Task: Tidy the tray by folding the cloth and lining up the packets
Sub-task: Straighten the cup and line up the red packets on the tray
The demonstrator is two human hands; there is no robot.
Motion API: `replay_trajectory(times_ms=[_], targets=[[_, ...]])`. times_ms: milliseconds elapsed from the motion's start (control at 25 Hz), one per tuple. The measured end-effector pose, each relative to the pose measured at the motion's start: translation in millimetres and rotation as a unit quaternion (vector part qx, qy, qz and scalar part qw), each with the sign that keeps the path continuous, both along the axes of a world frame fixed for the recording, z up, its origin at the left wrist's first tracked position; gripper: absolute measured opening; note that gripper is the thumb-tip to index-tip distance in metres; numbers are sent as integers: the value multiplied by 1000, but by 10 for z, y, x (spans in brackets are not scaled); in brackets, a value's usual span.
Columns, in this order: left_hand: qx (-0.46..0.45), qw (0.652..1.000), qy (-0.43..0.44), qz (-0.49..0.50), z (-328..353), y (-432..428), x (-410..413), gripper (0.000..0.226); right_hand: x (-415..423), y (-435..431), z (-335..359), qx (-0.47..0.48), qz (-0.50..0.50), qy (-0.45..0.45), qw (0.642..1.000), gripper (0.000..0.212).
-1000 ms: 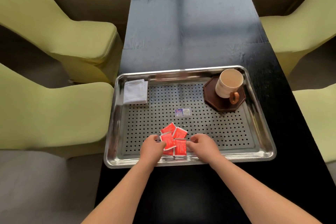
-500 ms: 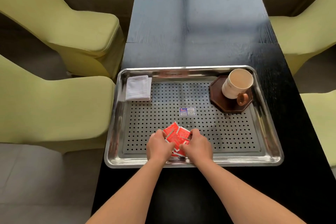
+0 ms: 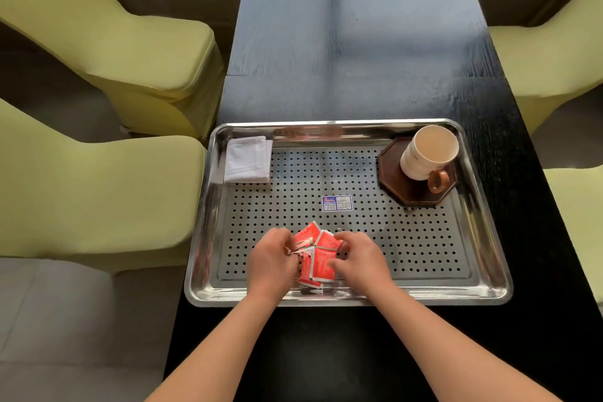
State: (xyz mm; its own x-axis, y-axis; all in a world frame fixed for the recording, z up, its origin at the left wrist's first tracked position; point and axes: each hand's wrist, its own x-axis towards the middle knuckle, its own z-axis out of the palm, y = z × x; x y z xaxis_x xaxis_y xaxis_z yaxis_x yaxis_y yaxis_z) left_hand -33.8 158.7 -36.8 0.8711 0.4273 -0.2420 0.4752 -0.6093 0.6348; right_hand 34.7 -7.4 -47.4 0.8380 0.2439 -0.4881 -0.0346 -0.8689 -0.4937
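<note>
Both hands sit low over the near edge of the tray [image 3: 202, 238]. On the left, the left hand [image 3: 272, 263] curls its fingers around the edge of one red packet, lifting it slightly; on the right, the right hand [image 3: 360, 259] pinches or presses the side of the same bunch, though the exact hold cannot be told because the knuckles cover the fingertips.

Going left to right across the tray: the white cloth [image 3: 248, 159] lies in the far left corner as a neat folded square, so that half of the job looks done. The packets [image 3: 315, 254] lie between the hands near the front rim, overlapping at odd angles, so lining them up is not yet done. A small label [image 3: 337, 203] sits at the tray's centre, and a cup [image 3: 427, 153] stands on a dark coaster [image 3: 391, 173] in the far right corner.

How many packets there are is hard to say, since the hands hide parts of the pile, and their print is too small to read.
</note>
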Motion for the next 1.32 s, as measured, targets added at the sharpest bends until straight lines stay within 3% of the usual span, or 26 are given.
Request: replay_trajectory(times_ms=[120,240,360,480,640,760,840,1000,1160,1320], targets=[[145,977,-6,-156,-60,110,-153,12,-18,79,-39,-55,96,-10,994,50],[172,952,72,-242,-109,163,-221,13,15,103,-54,-63,101,-29,992,41],[143,962,89,-214,-114,150,-228,14,69,75,17,-26,54,2,998,25],[118,971,50,-200,-121,77,-173,26,90,-110,104,52,-25,5,998,25],[133,955,71,-256,-175,13,-116,48,-4,-396,131,-10,103,-118,988,24],[166,947,76,-264,-200,32,-107,43,-45,-462,76,-48,171,-47,983,13],[170,950,76,-252,-196,41,-103,42,-26,-439,61,-52,158,-25,986,12],[193,954,93,-212,-190,-26,-54,48,134,-173,29,-38,70,-92,993,25],[247,944,122,-183,-178,-155,0,55,189,198,-25,-85,124,-94,984,51],[250,947,137,-147,-178,-256,52,54,220,330,-77,-117,134,-87,980,51]])
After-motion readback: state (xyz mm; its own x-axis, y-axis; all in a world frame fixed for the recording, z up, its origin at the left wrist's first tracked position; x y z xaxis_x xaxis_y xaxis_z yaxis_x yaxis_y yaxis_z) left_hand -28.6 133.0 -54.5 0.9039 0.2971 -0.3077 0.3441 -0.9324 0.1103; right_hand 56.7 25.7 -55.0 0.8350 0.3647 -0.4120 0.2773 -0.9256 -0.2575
